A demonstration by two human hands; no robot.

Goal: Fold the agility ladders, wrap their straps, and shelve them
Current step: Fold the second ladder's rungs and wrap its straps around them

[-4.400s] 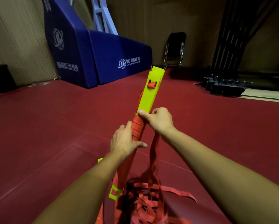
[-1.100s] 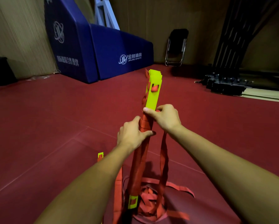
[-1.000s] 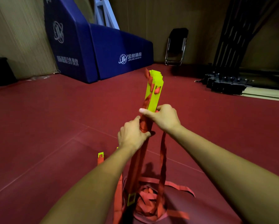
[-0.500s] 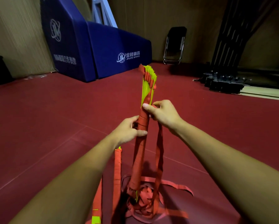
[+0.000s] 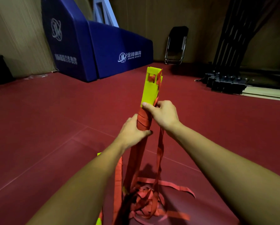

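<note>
Bundle first: the ladder bundle (image 5: 149,88), yellow rungs stacked flat, stands upright in front of me, its lower end down in the strap heap (image 5: 144,198) on the red floor (image 5: 46,119).

Left hand (image 5: 132,132): curled tight round the wrapped section, thumb across the front. Right hand (image 5: 163,115): just above it, thumb pressed on the top edge of the red strap coils (image 5: 143,120), fingers closed behind the rungs. The free strap (image 5: 159,153) drops from under this hand to the heap. Whether my fingers pinch that strap I cannot tell.

Risks, as I judge them:
- Coils slacken. If my right thumb lifts before the next turn is snug, the top wrap could spring loose and the ones below follow.
- Rungs fan out. The upper ends are bare of wrap and already sit slightly uneven; a twist of my left grip could splay them.
- Strap snags. The heap looks knotted and looped over itself, so pulling more length through may drag a tangle up or jerk the bundle sideways.
- Strap twists. It hangs crumpled, and a twisted turn would lie bulky and slip.
</note>
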